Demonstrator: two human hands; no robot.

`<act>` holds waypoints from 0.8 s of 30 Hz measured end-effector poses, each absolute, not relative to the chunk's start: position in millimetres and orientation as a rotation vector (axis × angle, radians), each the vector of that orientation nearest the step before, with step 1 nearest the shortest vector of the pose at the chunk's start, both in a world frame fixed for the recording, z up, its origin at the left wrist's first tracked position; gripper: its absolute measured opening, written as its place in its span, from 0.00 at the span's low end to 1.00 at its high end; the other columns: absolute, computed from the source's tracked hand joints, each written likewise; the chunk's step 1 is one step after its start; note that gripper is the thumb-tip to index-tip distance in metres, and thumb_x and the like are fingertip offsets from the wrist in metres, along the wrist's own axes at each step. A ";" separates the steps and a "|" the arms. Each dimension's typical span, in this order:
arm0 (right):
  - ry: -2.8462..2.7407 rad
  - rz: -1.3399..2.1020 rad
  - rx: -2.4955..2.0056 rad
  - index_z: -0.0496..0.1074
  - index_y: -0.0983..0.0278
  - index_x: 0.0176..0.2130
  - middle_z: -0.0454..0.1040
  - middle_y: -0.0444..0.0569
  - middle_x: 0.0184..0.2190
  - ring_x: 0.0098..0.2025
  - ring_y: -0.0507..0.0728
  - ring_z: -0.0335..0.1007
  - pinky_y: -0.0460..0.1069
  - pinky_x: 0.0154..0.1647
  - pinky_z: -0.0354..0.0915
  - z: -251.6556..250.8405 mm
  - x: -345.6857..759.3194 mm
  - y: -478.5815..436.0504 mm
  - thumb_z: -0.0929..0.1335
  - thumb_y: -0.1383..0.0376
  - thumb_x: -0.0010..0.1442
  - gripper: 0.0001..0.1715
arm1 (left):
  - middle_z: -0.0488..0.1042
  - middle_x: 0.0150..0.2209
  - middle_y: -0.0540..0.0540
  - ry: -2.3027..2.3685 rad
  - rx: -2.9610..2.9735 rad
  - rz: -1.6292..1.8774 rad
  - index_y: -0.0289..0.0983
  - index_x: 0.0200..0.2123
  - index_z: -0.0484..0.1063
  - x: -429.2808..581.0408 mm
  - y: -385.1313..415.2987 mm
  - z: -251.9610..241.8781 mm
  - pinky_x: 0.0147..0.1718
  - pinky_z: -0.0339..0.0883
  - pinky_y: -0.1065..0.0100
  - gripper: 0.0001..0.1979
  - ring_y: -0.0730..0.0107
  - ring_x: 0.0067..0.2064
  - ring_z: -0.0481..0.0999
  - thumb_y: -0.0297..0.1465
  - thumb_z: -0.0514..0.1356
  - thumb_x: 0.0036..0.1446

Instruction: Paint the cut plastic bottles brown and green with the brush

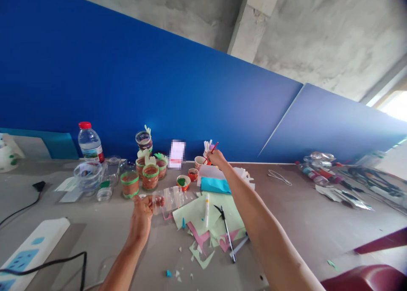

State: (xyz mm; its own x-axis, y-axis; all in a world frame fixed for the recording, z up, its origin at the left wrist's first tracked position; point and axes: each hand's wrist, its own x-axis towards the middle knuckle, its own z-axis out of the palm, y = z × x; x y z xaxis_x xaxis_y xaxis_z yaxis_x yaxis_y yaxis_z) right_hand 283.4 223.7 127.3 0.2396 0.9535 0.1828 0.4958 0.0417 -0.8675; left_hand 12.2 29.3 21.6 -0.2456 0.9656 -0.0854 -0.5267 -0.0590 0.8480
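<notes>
My left hand (142, 214) is closed around one end of a clear, ridged plastic piece (172, 198), which lies on its side just above the table; it looks like a cut bottle or cup. My right hand (217, 158) reaches to the back of the table and grips a thin red paintbrush (215, 146). The brush slants down towards a patterned paper cup (199, 161), and I cannot tell whether its tip touches the cup. Close by are a small cup of red paint (193, 174) and a small cup holding green (182, 182).
Several brown-painted cups with green bands (150, 176) stand left of centre. Behind them to the left are a red-capped bottle (90, 142) and clear containers (87, 176). Paper scraps (193, 212), a marker (207, 210) and a pen (227, 233) lie in front. A power strip (34, 250) sits front left.
</notes>
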 end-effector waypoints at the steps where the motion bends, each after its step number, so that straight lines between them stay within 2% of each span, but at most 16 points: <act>1: -1.391 0.587 -1.604 0.74 0.68 0.39 0.76 0.51 0.37 0.38 0.56 0.73 0.50 0.38 0.70 127.4 284.6 222.9 0.67 0.61 0.63 0.12 | 0.77 0.28 0.36 0.964 0.638 1.603 0.38 0.27 0.73 12.2 29.4 21.9 0.47 0.68 0.56 0.34 0.48 0.43 0.76 0.63 0.47 0.52; 3: -1.398 0.503 -1.639 0.74 0.67 0.28 0.75 0.49 0.25 0.32 0.56 0.72 0.47 0.32 0.65 129.5 288.3 221.5 0.66 0.64 0.61 0.13 | 0.76 0.28 0.36 0.970 0.631 1.611 0.38 0.27 0.73 12.1 30.0 22.1 0.47 0.68 0.55 0.34 0.48 0.43 0.76 0.62 0.47 0.52; 5: -1.393 0.431 -1.644 0.73 0.66 0.24 0.73 0.48 0.21 0.30 0.56 0.70 0.46 0.30 0.61 133.0 293.4 220.4 0.65 0.65 0.59 0.15 | 0.76 0.27 0.36 0.975 0.621 1.611 0.38 0.27 0.73 12.0 30.8 21.7 0.46 0.69 0.54 0.34 0.47 0.42 0.77 0.62 0.47 0.52; 13: -1.326 0.382 -1.598 0.74 0.66 0.29 0.73 0.47 0.21 0.25 0.54 0.67 0.45 0.25 0.59 133.4 312.3 215.4 0.60 0.62 0.56 0.16 | 0.77 0.28 0.38 0.959 0.643 1.599 0.38 0.28 0.73 11.5 31.0 17.9 0.44 0.70 0.57 0.33 0.52 0.40 0.78 0.61 0.47 0.53; 19: -1.331 0.459 -1.601 0.74 0.67 0.30 0.72 0.46 0.19 0.22 0.53 0.66 0.45 0.23 0.59 125.6 316.8 213.5 0.61 0.65 0.57 0.14 | 0.77 0.28 0.39 0.957 0.670 1.598 0.37 0.27 0.73 12.7 29.9 19.7 0.45 0.70 0.57 0.34 0.54 0.39 0.78 0.61 0.46 0.54; 22: -1.382 0.507 -1.621 0.75 0.67 0.29 0.73 0.47 0.21 0.25 0.54 0.69 0.46 0.26 0.62 122.0 310.4 215.1 0.64 0.65 0.59 0.13 | 0.77 0.27 0.38 0.971 0.663 1.598 0.37 0.26 0.73 12.9 30.7 20.4 0.43 0.70 0.57 0.34 0.53 0.38 0.77 0.62 0.48 0.52; 24: -1.413 0.539 -1.627 0.75 0.68 0.35 0.76 0.49 0.29 0.31 0.55 0.72 0.48 0.32 0.67 120.1 303.6 218.0 0.66 0.63 0.62 0.11 | 0.77 0.27 0.38 0.974 0.665 1.594 0.37 0.26 0.73 12.2 31.1 20.0 0.43 0.70 0.57 0.34 0.53 0.37 0.77 0.62 0.48 0.52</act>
State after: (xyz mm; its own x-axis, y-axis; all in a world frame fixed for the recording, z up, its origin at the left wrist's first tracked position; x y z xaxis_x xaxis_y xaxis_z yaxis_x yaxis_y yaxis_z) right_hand 303.6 218.0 120.1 0.2561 0.9411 0.2210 0.5548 0.0441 -0.8308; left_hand 12.2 31.1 20.0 -0.2426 0.9674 -0.0729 -0.5063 -0.0621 0.8601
